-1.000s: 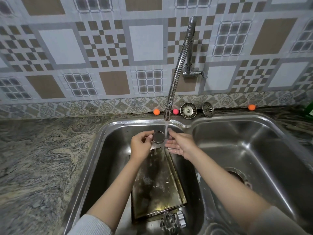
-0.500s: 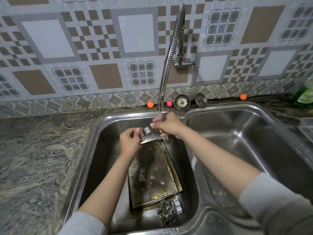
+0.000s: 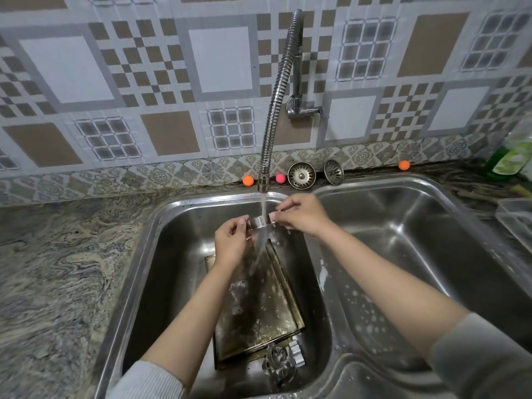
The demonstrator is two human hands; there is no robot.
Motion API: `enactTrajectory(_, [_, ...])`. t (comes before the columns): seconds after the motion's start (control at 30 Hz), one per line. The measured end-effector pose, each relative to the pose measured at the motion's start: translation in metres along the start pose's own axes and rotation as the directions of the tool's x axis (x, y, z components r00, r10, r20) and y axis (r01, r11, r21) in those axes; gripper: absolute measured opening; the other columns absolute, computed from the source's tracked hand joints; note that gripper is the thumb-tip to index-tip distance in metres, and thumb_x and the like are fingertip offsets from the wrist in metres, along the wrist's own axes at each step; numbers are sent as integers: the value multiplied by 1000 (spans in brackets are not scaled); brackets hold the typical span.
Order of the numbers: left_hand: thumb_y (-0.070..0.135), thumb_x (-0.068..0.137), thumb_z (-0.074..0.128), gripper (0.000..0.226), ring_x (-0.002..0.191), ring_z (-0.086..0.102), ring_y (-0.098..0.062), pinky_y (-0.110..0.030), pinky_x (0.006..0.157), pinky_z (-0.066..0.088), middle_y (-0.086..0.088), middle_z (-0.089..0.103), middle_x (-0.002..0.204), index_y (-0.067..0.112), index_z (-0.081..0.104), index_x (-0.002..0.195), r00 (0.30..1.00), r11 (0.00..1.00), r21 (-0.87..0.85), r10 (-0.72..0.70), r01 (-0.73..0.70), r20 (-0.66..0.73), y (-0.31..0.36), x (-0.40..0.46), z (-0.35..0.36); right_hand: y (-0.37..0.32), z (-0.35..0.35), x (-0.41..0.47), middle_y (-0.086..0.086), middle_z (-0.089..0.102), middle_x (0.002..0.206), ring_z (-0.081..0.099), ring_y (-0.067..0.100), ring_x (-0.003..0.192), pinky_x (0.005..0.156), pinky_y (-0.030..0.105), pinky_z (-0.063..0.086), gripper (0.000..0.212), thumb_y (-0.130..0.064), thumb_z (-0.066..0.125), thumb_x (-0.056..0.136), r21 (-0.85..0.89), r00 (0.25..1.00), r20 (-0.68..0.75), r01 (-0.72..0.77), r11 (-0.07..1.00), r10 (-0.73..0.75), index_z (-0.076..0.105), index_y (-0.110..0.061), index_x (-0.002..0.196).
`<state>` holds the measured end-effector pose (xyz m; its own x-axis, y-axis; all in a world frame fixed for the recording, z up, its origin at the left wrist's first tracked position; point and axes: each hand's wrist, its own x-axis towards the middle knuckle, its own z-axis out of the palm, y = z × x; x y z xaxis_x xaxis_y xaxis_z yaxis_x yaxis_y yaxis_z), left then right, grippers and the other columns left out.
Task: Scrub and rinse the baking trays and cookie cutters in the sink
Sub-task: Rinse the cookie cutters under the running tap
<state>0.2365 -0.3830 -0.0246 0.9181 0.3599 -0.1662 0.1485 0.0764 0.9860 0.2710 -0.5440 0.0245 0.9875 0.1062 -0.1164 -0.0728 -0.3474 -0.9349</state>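
A person stands at a double steel sink, seen from above. Both hands hold a small round metal cookie cutter (image 3: 260, 221) directly under the running stream from a flexible spring faucet (image 3: 276, 99), so water passes over and through it to rinse it. The left hand (image 3: 231, 243) has its grip pinched on the cutter's left edge; the right hand (image 3: 299, 216) pinches the right edge with fingertips, the other fingers curled.

Below, in the left basin (image 3: 172, 269), a stained baking tray (image 3: 259, 312) lies tilted, catching the runoff. More cookie cutters (image 3: 283, 359) wait at its near edge. Soap suds dot the right basin (image 3: 403, 254). Two strainer plugs (image 3: 301, 175) lean at the wall behind on the stone surface (image 3: 57, 269).
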Motion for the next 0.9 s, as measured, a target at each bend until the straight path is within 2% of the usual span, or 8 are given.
enactTrajectory(0.13, [11,98,47,19,76,64,-9,-19,63,52,-2,66,83,11,66,94,992,998,45,40,-45,123,9,-6,11,2,-36,-14,10,72,82,71,13,71,62,19,57,18,-12,78,75,102,996,19,-89,991,88,65,-11,87])
enactTrajectory(0.23, [12,95,53,14,93,66,-14,-27,83,53,-3,69,98,16,66,97,958,969,220,45,-111,284,0,-14,15,14,-74,-33,11,72,87,70,11,69,58,16,55,21,-8,76,77,80,992,28,-127,989,125,65,-7,95])
enactTrajectory(0.3, [12,92,58,16,101,63,-17,-23,90,49,-6,68,108,13,65,106,908,915,368,-1,-168,419,-15,-24,13,30,-103,-45,6,70,85,67,7,67,61,14,52,25,-7,76,76,-80,990,23,-138,987,140,67,-9,99])
enactTrajectory(0.43, [23,86,68,34,102,57,-9,-17,88,46,2,62,113,18,61,118,681,609,611,-153,-505,716,-53,-46,-5,81,-153,-65,-6,70,80,63,12,79,79,24,48,18,-6,78,70,-493,967,28,-207,845,254,73,-18,82])
enactTrajectory(0.53, [31,78,74,48,110,55,-13,-29,96,44,3,60,119,21,59,122,498,441,584,-306,-682,812,-83,-56,-23,128,-164,-81,-4,69,75,62,12,73,73,25,50,21,-4,77,66,-637,902,32,-313,704,430,70,-23,70])
enactTrajectory(0.67, [35,72,74,69,124,41,-15,-27,100,37,1,48,134,26,49,136,314,243,421,-379,-874,870,-106,-67,-30,175,-150,-97,1,67,75,60,12,74,57,10,41,22,1,73,67,-730,864,144,-236,642,482,75,-13,83])
enactTrajectory(0.77, [47,69,72,79,124,38,-19,-34,98,37,0,44,134,32,42,139,297,121,366,-382,-923,875,-115,-67,-27,194,-135,-102,1,64,76,58,12,77,48,7,35,26,4,73,65,-771,849,148,-222,597,507,74,-10,87])
enactTrajectory(0.9, [58,79,60,64,121,36,-20,-34,95,31,-2,41,131,37,44,137,318,95,360,-301,-928,899,-121,-73,-20,207,-121,-103,-3,62,75,57,10,74,48,12,35,28,0,76,64,-840,811,167,-180,511,561,73,-12,89])
